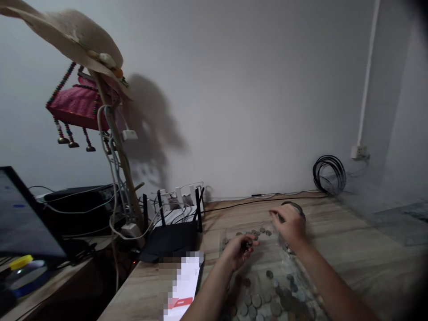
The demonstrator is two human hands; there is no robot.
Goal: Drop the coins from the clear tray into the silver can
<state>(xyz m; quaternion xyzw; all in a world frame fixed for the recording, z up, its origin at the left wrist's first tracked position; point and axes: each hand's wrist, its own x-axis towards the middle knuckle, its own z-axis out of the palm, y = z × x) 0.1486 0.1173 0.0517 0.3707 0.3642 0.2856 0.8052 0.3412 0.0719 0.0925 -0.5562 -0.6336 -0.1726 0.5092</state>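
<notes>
My left hand [238, 252] is turned partly palm up, its fingers curled around a few coins [248, 244]. To the right, my right hand [291, 226] is bent at the wrist with its fingers drawn together, pointing left; what they hold, if anything, is too small to make out. Just behind that hand, and partly hidden by it, is a dark, round-rimmed object [295, 206]. Several loose coins [262, 230] lie beyond my left hand on clear plastic. Many more coins [256, 300] are spread over the plastic nearer to me, between my forearms.
A phone-like lit screen [187, 276] lies left of my left forearm. Behind it stands a black router [172, 238] with upright antennas. Coiled black cable [329, 174] leans on the wall. At left are a monitor [25, 218], a yellow-lidded jar [25, 274] and a hat [80, 35].
</notes>
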